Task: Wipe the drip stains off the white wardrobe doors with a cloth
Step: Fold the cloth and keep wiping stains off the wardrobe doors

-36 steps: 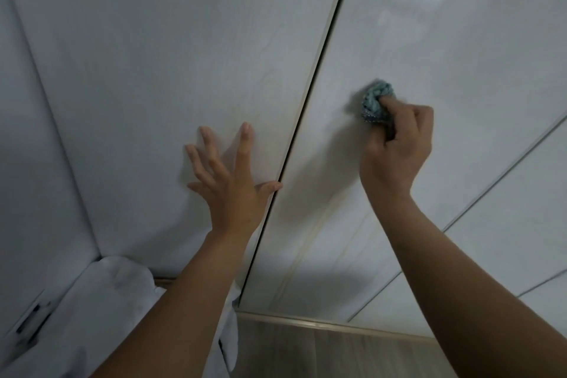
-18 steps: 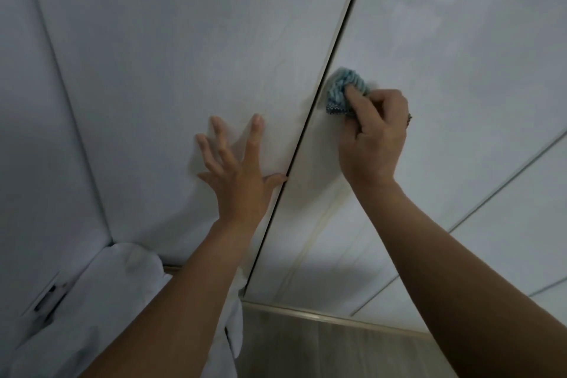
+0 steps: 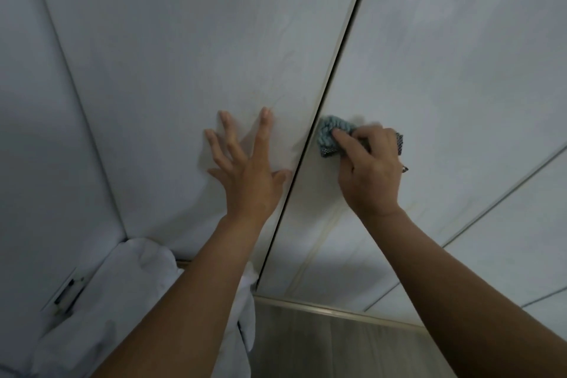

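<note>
Two white wardrobe doors fill the view, split by a dark seam (image 3: 340, 58) that runs from upper right down to lower left. The left door (image 3: 168, 55) lies left of the seam and the right door (image 3: 460, 70) right of it. A white fabric bundle (image 3: 129, 285) sits well left of the seam's lower end, against the foot of the left door. Grey wood-grain floor (image 3: 322, 344) shows below the seam's lower end, edged by a pale metal rail (image 3: 331, 311) under the right door.

The left hand (image 3: 251, 184) lies flat on the left door, just left of the seam. Its fingers are straight and spread, gripping nothing, and the thumb tip reaches almost to the seam. The right hand (image 3: 371, 175) is just right of the seam, its grip curled round a bunched blue-green cloth (image 3: 329, 135). The forefinger lies across the cloth and presses it to the right door, where the cloth's edge all but touches the seam. A darker mesh corner of the cloth pokes out beyond the knuckles.

A thin yellowish streak (image 3: 319, 242) runs down the right door, right of the seam and below the right hand.
</note>
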Tool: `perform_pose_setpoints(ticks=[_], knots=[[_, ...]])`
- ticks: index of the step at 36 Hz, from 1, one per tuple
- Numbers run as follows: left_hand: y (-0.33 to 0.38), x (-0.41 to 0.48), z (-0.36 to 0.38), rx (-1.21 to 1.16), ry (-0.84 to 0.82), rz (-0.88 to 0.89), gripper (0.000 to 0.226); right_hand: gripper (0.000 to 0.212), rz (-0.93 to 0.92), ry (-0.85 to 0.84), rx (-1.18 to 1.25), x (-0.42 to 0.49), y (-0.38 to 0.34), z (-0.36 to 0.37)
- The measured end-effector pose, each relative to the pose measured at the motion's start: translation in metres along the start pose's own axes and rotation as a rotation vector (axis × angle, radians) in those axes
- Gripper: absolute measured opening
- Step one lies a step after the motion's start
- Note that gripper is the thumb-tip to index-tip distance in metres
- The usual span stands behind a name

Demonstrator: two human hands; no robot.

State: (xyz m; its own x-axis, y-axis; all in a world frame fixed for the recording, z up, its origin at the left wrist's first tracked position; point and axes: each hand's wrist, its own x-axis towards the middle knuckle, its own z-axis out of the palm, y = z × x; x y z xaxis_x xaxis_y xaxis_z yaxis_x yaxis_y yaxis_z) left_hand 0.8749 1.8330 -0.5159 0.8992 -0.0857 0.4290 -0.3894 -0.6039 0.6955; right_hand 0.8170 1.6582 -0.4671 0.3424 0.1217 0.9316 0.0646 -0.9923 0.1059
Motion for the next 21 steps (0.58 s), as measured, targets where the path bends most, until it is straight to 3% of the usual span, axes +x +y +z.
perform_pose_setpoints(ticks=[2,6,8,10,16,19,21], knots=[[0.000,0.000,-0.001,0.007,0.011,0.011,0.117,0.021,-0.071,-0.054,0.013,-0.016,-0.001,0.005],[-0.001,-0.002,0.002,0.005,0.058,0.025,0.102,0.019,-0.372,-0.477,0.044,-0.068,0.000,0.011],[0.001,-0.001,0.003,0.001,0.069,0.031,0.101,0.020,-0.424,-0.578,0.059,-0.066,0.003,0.008],[0.003,-0.001,0.004,0.007,0.071,0.026,0.108,0.020,-0.410,-0.538,0.054,-0.048,0.005,0.001],[0.002,-0.001,0.008,0.043,0.101,0.016,0.123,0.019,-0.228,-0.124,-0.031,0.016,0.028,-0.024],[0.002,0.000,0.009,0.036,0.101,0.016,0.124,0.022,-0.189,-0.083,-0.017,0.003,0.036,-0.019],[0.003,0.000,0.009,0.034,0.101,0.007,0.124,0.022,-0.185,-0.155,0.016,-0.026,0.037,-0.011]])
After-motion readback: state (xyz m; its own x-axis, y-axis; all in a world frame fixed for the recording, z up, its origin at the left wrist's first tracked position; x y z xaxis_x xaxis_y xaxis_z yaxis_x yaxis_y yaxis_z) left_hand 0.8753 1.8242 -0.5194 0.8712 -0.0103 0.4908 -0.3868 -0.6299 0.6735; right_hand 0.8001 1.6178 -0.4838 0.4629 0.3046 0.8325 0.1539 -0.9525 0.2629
